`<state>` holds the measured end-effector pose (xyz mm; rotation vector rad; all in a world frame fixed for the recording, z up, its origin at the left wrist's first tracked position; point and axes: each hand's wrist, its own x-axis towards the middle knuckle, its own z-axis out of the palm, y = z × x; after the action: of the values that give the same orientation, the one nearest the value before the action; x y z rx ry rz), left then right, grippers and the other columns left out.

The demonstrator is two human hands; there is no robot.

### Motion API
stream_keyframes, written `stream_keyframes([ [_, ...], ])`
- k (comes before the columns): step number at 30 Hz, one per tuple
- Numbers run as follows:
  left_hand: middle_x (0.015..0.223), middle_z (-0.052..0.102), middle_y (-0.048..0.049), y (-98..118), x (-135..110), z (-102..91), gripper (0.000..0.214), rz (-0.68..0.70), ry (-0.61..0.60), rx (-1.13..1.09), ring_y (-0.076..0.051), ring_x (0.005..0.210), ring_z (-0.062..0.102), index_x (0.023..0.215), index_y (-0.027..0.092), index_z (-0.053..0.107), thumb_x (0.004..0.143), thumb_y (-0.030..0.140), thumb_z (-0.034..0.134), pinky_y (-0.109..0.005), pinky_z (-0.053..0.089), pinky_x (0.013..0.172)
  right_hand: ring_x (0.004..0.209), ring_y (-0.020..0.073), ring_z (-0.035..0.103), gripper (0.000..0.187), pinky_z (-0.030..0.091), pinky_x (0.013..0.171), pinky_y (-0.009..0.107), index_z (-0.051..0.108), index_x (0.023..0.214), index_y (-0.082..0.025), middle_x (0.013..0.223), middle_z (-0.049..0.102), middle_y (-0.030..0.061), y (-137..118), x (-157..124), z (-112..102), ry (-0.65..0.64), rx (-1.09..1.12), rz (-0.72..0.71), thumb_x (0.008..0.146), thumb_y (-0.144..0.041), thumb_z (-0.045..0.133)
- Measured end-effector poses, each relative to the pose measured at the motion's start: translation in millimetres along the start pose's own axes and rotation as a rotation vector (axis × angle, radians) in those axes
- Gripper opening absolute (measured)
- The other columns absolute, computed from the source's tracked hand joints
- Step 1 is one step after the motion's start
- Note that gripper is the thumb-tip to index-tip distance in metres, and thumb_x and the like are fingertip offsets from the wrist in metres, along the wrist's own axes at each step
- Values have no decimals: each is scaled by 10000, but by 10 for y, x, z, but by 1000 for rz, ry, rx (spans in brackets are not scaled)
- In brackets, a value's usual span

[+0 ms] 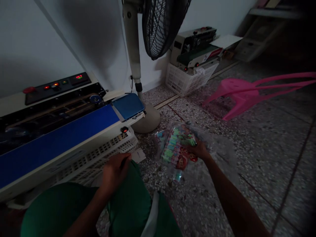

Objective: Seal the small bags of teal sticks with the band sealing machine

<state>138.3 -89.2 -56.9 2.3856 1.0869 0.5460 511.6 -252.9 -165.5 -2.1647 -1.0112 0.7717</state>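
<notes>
On the floor lies a heap of clear plastic packets (172, 144) with brightly coloured contents or prints in green, pink and red, some showing cartoon-like figures. My right hand (200, 149) reaches down to the right side of this heap, its fingers closed on a packet; the fingertips are partly hidden. My left hand (116, 171) rests by my green-clothed knee (133, 194), beside the blue-belt machine. Its fingers are curled together, and whatever may be inside them is too dark to make out.
A machine with a blue conveyor belt (74, 131) and lit panel stands at left on white crates (118, 148). Behind are a pedestal fan (145, 120) and a second belt machine (197, 52) on a white crate (187, 79). A pink plastic chair (237, 89) lies at right.
</notes>
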Motion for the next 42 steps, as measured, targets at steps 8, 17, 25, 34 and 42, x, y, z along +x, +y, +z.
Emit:
stream_keyframes([
  [8, 1354, 458, -155, 519, 671, 352, 880, -25, -221, -577, -328, 1196, 472, 1337, 207, 379, 578, 431, 763, -397, 478, 864, 787, 238, 673, 395, 556, 685, 345, 659, 965, -175, 907, 711, 68, -1182, -93, 131, -105, 519, -146, 662, -426, 697],
  [17, 978, 655, -65, 451, 1685, -372, 324, 204, 101, -894, -211, 920, 601, 1040, 161, 561, 783, 352, 611, -330, 472, 823, 864, 207, 644, 184, 507, 838, 345, 703, 848, -214, 893, 704, 8, -2878, 832, 512, 50, 490, -790, 701, -321, 675],
  [25, 1043, 633, -90, -301, 2238, -285, 491, 181, 106, -792, -211, 932, 597, 1179, 147, 469, 761, 352, 622, -348, 464, 844, 866, 203, 643, 439, 513, 806, 352, 627, 1023, -171, 968, 691, 34, -2993, 1568, 943, -97, 489, -660, 643, -374, 713],
  [34, 1119, 600, -70, -381, 2296, -243, 475, 229, 259, -739, -205, 1032, 555, 1190, 173, 457, 770, 323, 620, -333, 407, 930, 863, 191, 634, 387, 492, 836, 350, 624, 1008, -188, 947, 695, 40, -3017, 1669, 1062, 70, 493, -650, 686, -396, 670],
  [42, 1072, 609, -66, -538, 2342, -138, 445, 165, 232, -758, -200, 975, 570, 1144, 176, 472, 760, 340, 625, -315, 443, 865, 765, 173, 641, 355, 510, 703, 280, 657, 932, -168, 882, 702, 27, -3009, 1700, 1172, 62, 394, -577, 699, -436, 647],
])
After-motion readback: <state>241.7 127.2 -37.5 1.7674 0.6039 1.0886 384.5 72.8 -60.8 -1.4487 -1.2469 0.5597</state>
